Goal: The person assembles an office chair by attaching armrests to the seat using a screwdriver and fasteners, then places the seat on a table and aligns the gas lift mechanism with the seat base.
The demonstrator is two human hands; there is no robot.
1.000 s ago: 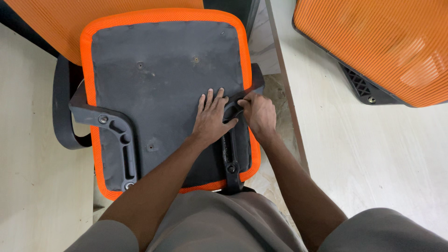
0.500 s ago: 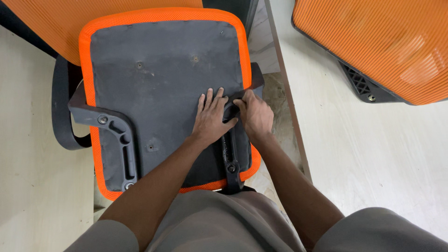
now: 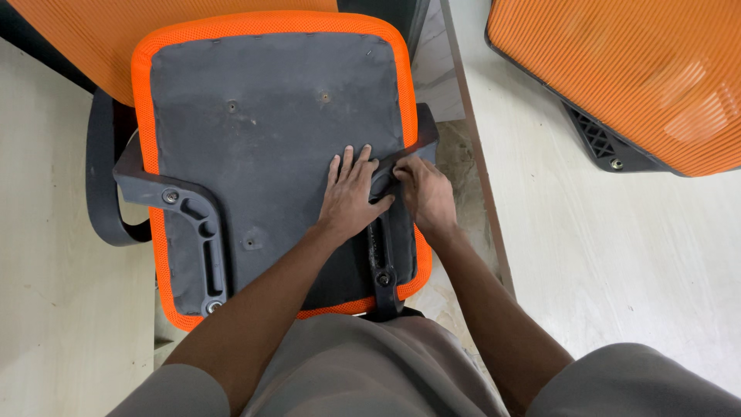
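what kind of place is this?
Probably a chair assembly or repair workspace: an upturned orange-edged seat with a bolted armrest bracket, both hands on the other bracket, and a loose orange mesh backrest on the floor.

The right hand (image 3: 426,197) covers the upper part of the right armrest bracket (image 3: 384,247). The orange mesh backrest (image 3: 617,69) runs off the top and right edges.
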